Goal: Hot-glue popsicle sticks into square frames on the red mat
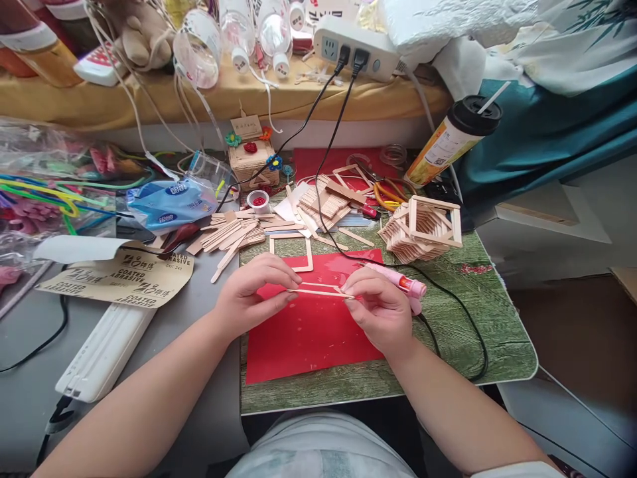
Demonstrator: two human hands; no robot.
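Observation:
Between my two hands, above a red sheet (308, 338), a small frame of popsicle sticks (321, 293) is held nearly level. My left hand (256, 292) pinches its left end between thumb and fingers. At the opposite end, my right hand (382, 309) grips a corner the same way. Just behind my left fingers lies a square popsicle stick frame (309, 255). A pink glue gun (405, 282) rests beside my right hand, partly hidden by it. Farther right stands a stacked popsicle stick structure (423, 229) with an open middle.
Loose popsicle sticks (236, 236) are heaped behind my left hand. A black cord (318, 192) runs from the power strip (355, 50) across the work area. A lidded drink cup (452, 139) leans at the back right. Sandpaper (119, 272) lies left, over a white device (107, 352).

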